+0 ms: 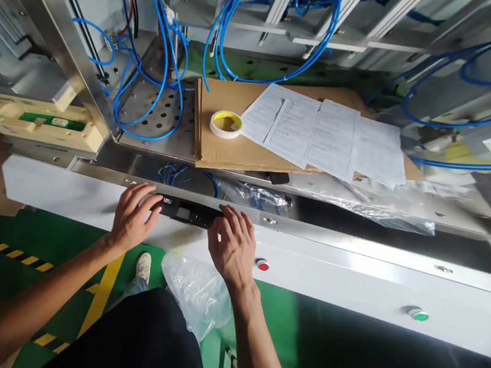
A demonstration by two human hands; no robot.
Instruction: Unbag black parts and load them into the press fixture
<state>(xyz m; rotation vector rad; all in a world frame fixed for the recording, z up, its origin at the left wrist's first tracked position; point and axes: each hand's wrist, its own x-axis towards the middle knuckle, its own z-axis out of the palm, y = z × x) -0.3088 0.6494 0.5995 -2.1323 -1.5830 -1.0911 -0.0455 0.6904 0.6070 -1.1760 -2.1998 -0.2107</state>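
Observation:
A long black plastic part (pixel 184 211) with cut-out windows lies along the front edge of the metal bench. My left hand (pixel 134 216) has its thumb and fingers closed on the part's left end. At the right end, my right hand (pixel 232 241) grips it, with fingers curled over the top and hiding that end. Just below and right of my right hand, a red button (pixel 262 265) sits on the white front panel (pixel 333 279).
Behind the part, flat cardboard (pixel 217 153) bears a tape roll (pixel 225 125) and several printed sheets (pixel 296 127). Blue tubes (pixel 224 25) hang above. A clear plastic bag (pixel 198 291) hangs below the panel. A green button (pixel 418 314) is at right, a cream fixture (pixel 45 124) at left.

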